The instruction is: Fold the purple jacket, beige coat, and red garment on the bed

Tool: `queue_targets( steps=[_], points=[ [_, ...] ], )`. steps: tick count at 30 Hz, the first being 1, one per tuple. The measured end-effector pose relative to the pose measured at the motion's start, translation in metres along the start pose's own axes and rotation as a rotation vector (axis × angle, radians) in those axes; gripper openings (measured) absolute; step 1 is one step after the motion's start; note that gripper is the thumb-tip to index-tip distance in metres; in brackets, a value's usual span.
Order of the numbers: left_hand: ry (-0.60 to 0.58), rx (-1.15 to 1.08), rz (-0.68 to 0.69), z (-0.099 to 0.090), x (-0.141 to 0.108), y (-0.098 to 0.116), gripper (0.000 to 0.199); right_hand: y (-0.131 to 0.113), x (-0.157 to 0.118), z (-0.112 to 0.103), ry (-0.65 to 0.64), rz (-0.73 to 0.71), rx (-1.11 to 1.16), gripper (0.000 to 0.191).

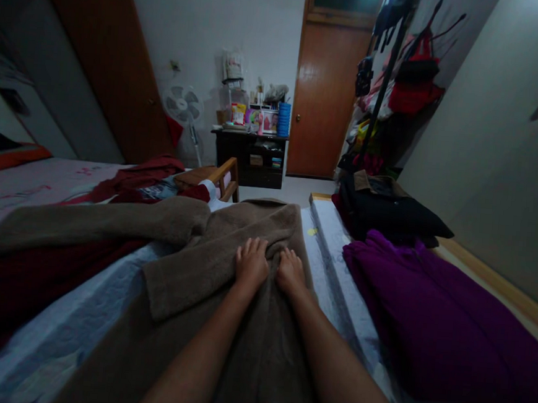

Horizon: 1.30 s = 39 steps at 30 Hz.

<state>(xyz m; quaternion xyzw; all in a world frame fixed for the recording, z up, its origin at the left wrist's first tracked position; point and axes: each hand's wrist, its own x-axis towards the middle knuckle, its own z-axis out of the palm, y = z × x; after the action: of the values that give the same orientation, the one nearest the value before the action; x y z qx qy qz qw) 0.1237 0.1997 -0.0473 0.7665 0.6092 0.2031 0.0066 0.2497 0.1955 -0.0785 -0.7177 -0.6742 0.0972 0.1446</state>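
A brown fuzzy coat [188, 282] lies spread over the bed, one sleeve stretched out to the left and another folded across its front. My left hand [251, 263] rests on the coat near the middle, its fingers curled against the cloth. Just to the right, my right hand [290, 270] grips the coat's edge, with a fold of cloth bunched between the two hands. The fingertips are partly sunk in the fabric.
A folded purple garment [441, 320] and a dark folded pile [389, 208] lie to the right. Dark red cloth [34, 282] is at left. Beyond stand a wooden chair [231, 177], a white fan [183, 105], a black cabinet [248, 162] and a door [326, 100].
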Motion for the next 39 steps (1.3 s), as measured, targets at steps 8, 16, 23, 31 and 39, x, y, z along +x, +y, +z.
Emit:
queue_targets(
  steps=[8, 16, 23, 31, 39],
  points=[
    [-0.123, -0.057, -0.053, 0.019, 0.018, -0.02, 0.037, 0.006, -0.003, 0.014, 0.038, -0.025, -0.029, 0.049],
    [-0.222, -0.175, -0.039, 0.002, 0.046, -0.053, 0.028, 0.007, -0.001, 0.016, 0.124, 0.022, 0.058, 0.063],
    [-0.034, -0.147, -0.002, -0.002, 0.052, -0.054, 0.025, 0.007, -0.002, 0.012, 0.072, -0.021, 0.023, 0.064],
    [-0.161, -0.199, -0.032, -0.004, 0.052, -0.051, 0.02, 0.006, 0.024, -0.017, -0.068, -0.023, 0.007, 0.053],
    [-0.192, -0.241, -0.007, 0.0, 0.052, -0.051, 0.031, 0.005, 0.112, -0.038, 0.059, 0.137, 0.096, 0.043]
  ],
)
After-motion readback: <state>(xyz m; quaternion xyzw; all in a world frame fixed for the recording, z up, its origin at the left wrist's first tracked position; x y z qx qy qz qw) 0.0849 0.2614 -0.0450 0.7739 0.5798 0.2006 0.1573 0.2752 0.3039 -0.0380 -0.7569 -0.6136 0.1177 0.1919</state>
